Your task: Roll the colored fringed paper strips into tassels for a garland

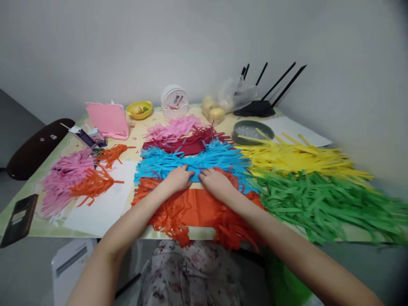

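Note:
Both hands meet at the middle of a blue fringed tissue-paper sheet [194, 162], whose cut strips spread to either side. My left hand [179, 177] grips the near edge of its uncut band, fingers bent over the paper. Close beside it, my right hand [216, 182] pinches the same band. Under my wrists lies an orange fringed sheet [199, 206], its fringe hanging over the table's front edge. Beyond the blue one are a dark red fringed sheet [188, 144] and a pink fringed sheet [175, 127].
Yellow fringe [299, 157] and green fringe [321, 199] cover the right side. Pink strips [68, 176] and orange tassels [92, 182] lie left, near a phone [19, 219]. Behind stand a pink tablet case [107, 121], a yellow bowl [139, 109], a green bowl [251, 132] and a black router [256, 108].

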A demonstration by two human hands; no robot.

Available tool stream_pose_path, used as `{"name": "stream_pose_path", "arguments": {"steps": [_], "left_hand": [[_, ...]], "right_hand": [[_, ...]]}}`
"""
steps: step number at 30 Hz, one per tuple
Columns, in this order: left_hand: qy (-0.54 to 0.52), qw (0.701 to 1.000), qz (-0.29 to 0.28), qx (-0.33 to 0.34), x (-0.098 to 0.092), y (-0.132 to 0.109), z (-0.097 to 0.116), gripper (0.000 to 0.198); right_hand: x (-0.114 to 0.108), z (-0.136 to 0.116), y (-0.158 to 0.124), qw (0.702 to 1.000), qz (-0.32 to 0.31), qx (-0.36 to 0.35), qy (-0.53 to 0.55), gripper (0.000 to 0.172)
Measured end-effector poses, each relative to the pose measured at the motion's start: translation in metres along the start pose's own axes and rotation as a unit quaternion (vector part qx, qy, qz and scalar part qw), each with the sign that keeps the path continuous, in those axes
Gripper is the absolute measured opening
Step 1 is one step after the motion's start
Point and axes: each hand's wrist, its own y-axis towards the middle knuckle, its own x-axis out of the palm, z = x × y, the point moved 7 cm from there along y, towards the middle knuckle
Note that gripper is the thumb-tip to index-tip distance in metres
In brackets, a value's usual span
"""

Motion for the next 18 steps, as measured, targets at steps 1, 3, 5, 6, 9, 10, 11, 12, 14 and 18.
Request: {"name": "stream_pose_path", "arguments": {"steps": [1,3,5,6,9,10,11,12,14,18], "left_hand": [[-0.001,1.000,-0.002,0.001,-0.001,0.001,0.001,0.038],[-0.003,1.000,-0.004,0.002,-0.003,0.002,0.001,0.038],[-0.004,1.000,-0.006,0.005,-0.005,0.004,0.002,0.039],[-0.005,1.000,-0.008,0.007,-0.006,0.006,0.001,0.039],[-0.013,1.000,-0.015,0.016,-0.007,0.010,-0.002,0.041],[-0.017,1.000,-0.018,0.018,-0.007,0.011,-0.004,0.042],[-0.021,0.999,-0.020,0.020,-0.007,0.013,-0.006,0.043],[-0.026,0.999,-0.023,0.022,-0.007,0.014,-0.008,0.045],[-0.035,0.999,-0.027,0.026,-0.008,0.017,-0.010,0.049],[-0.050,0.998,-0.028,0.027,-0.014,0.020,-0.011,0.047]], "right_hand": [[-0.001,0.005,0.000,1.000,-0.009,-0.006,-0.004,0.024],[-0.004,0.012,-0.001,1.000,-0.020,-0.013,-0.007,0.021],[-0.008,0.017,0.002,1.000,-0.026,-0.013,-0.003,0.020],[-0.010,0.018,0.004,1.000,-0.027,-0.012,0.000,0.021],[-0.013,0.022,0.013,0.999,-0.028,-0.005,0.020,0.026],[-0.014,0.024,0.017,0.999,-0.028,-0.003,0.028,0.027],[-0.014,0.026,0.019,0.999,-0.028,0.000,0.038,0.026],[-0.014,0.028,0.022,0.998,-0.028,0.003,0.048,0.024],[-0.015,0.035,0.027,0.997,-0.028,0.010,0.073,0.019],[-0.017,0.045,0.032,0.991,-0.029,0.024,0.127,0.009]]}}
